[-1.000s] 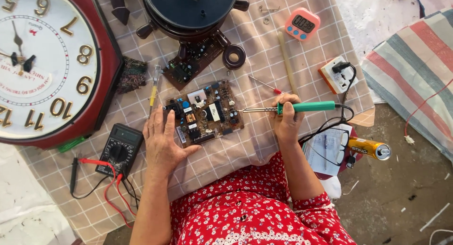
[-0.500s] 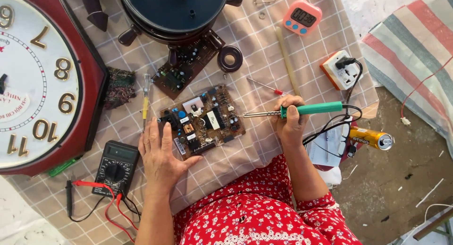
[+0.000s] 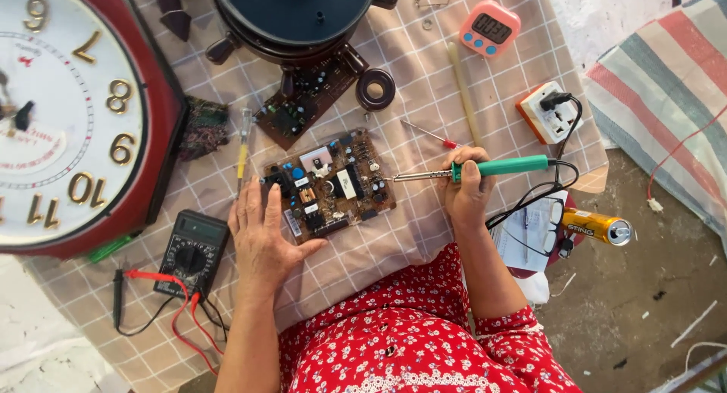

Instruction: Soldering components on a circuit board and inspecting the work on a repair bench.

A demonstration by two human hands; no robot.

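Holding soldering iron (image 3: 485,168), right hand (image 3: 468,192); left hand (image 3: 261,238) hiding circuit board (image 3: 331,185) corner.

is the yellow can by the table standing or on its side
On its side: the yellow can lies flat, its round top facing right, beside the checked cloth.

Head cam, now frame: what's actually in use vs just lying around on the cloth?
In use:
left hand, flat on the edge of the circuit board
right hand, holding the green-handled soldering iron, tip at the board's right edge

Lying about:
multimeter with its leads
wall clock
pink timer
second board
power socket
yellow can
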